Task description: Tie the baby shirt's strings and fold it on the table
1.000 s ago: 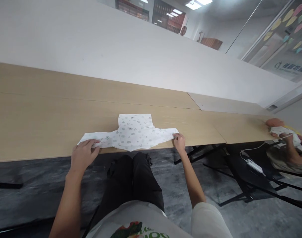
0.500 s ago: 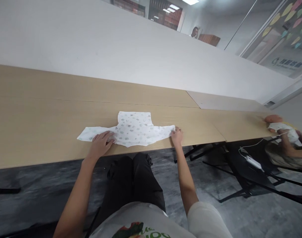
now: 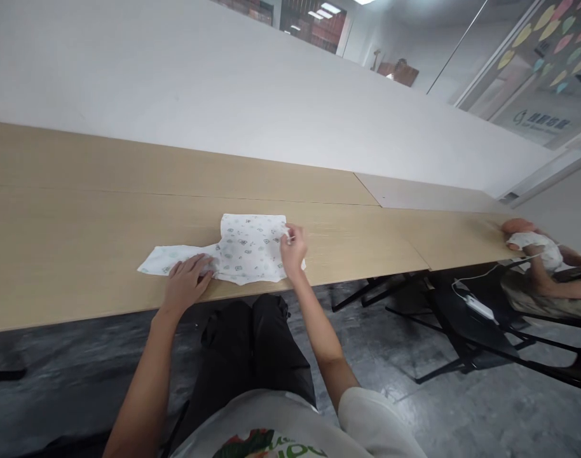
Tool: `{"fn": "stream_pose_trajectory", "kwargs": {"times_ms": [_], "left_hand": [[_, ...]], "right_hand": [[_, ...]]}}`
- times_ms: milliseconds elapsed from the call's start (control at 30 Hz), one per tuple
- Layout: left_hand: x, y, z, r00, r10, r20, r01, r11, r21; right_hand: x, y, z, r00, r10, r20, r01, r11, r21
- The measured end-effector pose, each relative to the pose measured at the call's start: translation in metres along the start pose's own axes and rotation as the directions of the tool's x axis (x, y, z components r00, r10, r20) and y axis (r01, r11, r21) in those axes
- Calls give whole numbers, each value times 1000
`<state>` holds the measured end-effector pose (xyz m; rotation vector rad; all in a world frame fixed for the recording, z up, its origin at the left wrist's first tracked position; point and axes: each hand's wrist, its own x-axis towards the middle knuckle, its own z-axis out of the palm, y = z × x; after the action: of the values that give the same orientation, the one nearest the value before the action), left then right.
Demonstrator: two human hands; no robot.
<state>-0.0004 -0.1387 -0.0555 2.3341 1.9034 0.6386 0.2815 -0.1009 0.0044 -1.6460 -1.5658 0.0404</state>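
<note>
A small white baby shirt [image 3: 250,251] with a fine printed pattern lies spread on the table near its front edge. Its left sleeve [image 3: 159,259] stretches out flat to the left. My left hand [image 3: 188,280] rests on the base of that sleeve, fingers extended and pressing the cloth. The other sleeve is folded inward over the body of the shirt. My right hand [image 3: 294,251] pinches the cloth at the shirt's right side, its fingertips closed on the sleeve; part of the sleeve is hidden behind the hand.
The long wooden table [image 3: 81,222] runs along a white partition [image 3: 152,83]. At the far right another person's arms [image 3: 552,286] hold a doll [image 3: 533,242] in white clothing. Black folding chairs [image 3: 471,331] stand below the table there, one with a white power strip [image 3: 480,308] on it.
My right hand has moved leftward and inward, bringing the right sleeve from stretched out to folded over the shirt. My left hand stays on the other sleeve.
</note>
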Motion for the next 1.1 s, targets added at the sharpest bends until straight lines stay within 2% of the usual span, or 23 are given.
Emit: {"fn": "stream_pose_trajectory", "kwargs": {"times_ms": [133, 233, 300, 533, 633, 700, 767, 933, 1100], "left_hand": [[-1, 2, -1, 1000, 14, -12, -14, 1000, 1], [-2, 2, 0, 999, 28, -23, -28, 1000, 9], [-1, 1, 1, 999, 38, -31, -37, 999, 12], [-2, -4, 5, 994, 80, -73, -80, 997, 2], [-2, -6, 6, 994, 74, -75, -74, 997, 6], [-2, -6, 7, 995, 72, -72, -71, 997, 10], [-2, -6, 8, 994, 74, -77, -73, 997, 11], [-2, -7, 11, 992, 60, -107, -63, 998, -22], [-2, -8, 13, 993, 43, -112, -52, 996, -73]], "right_hand": [[-24, -37, 38, 967, -89, 240, 111, 990, -82], [-40, -43, 56, 905, -129, 406, 202, 969, -141], [-48, -40, 62, 874, -167, 457, 264, 952, -158], [-58, -33, 60, 875, -279, 396, 358, 923, -140], [-53, -19, 46, 927, -237, 291, 278, 954, -108], [-46, -1, 33, 965, -157, 210, 183, 977, -112], [-38, 22, 18, 980, -117, 159, 134, 986, -103], [-28, 72, -4, 942, -174, 285, 161, 984, 71], [-32, 87, -1, 915, -224, 336, 198, 974, 109]]}}
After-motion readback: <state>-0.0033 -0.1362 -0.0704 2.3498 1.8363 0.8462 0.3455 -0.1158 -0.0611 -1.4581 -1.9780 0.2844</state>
